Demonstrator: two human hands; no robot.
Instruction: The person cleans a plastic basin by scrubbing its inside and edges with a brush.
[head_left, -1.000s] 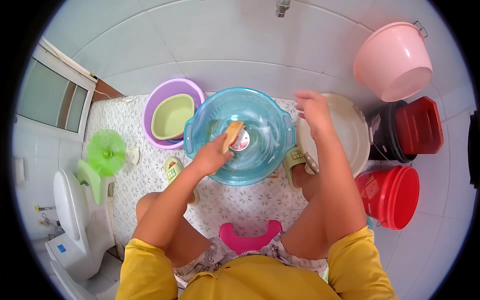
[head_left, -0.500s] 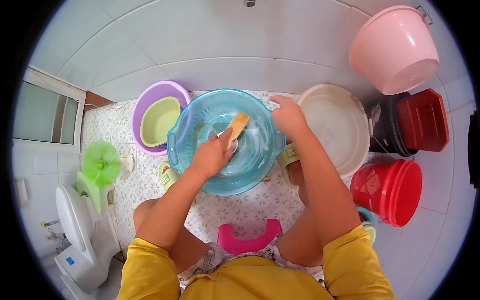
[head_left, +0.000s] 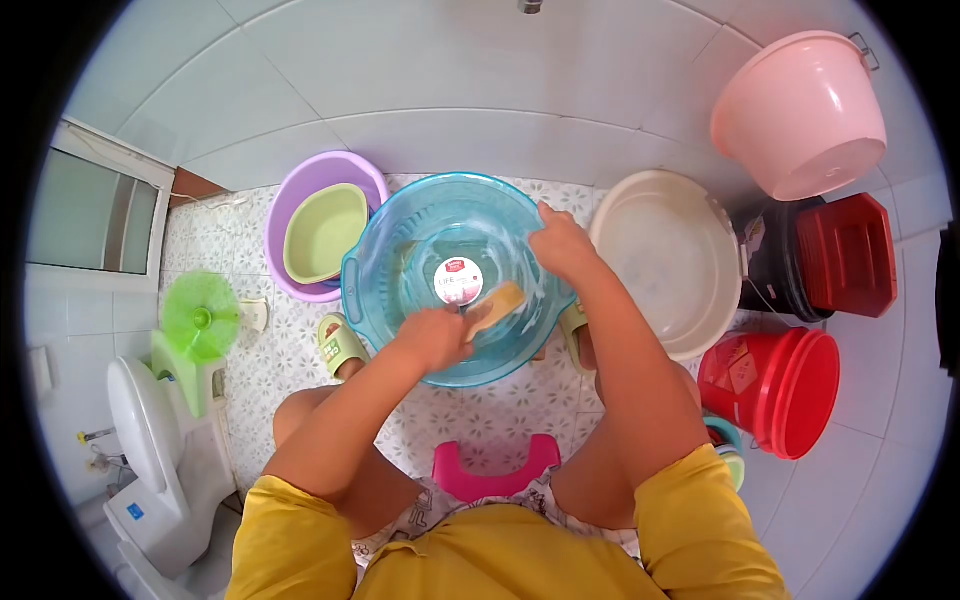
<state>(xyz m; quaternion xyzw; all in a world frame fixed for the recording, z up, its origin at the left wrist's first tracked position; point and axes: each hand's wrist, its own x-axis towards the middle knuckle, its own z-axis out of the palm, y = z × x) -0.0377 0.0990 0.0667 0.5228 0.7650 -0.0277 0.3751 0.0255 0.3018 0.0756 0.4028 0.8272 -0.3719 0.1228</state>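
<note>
Patterned floor tiles (head_left: 285, 345) lie beneath. A brush (head_left: 500, 304), gripped by the left hand (head_left: 438, 338), juts right of it inside the blue basin (head_left: 400, 240) — which the right hand (head_left: 562, 245) clasps by its edge. Right of that hand sits a beige tub (head_left: 660, 265); beyond and left of the other, a purple tub (head_left: 298, 182).

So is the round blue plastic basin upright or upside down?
The basin is upright: its open mouth faces the camera, and the left hand holds a tan oblong scrubber inside. Slight tilt: cannot tell.
</note>
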